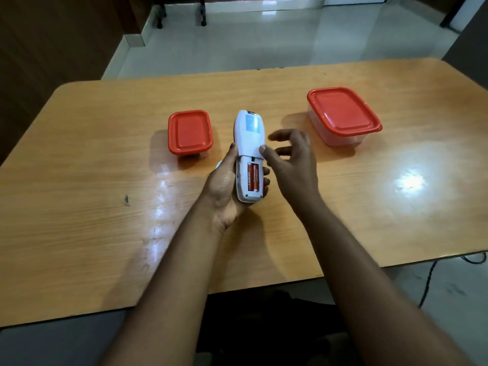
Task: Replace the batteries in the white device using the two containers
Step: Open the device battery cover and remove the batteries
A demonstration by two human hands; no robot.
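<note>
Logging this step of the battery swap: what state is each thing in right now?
White device: held in left hand, battery bay uncovered.
Batteries: two, seated in the bay.
Small container: lid on.
Large container: lid on.
Right hand: thumb on the device, fingers spread.

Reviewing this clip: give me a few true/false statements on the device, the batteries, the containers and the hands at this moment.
1. The left hand holds the white device. True.
2. The battery bay is empty. False: two orange batteries sit in it.
3. Both containers have their red lids on. True: the small container and the large container are closed.
4. The large container stands left of the device. False: it stands on the right.
5. The right hand grips a battery. False: its thumb touches the device, its fingers spread.
</note>
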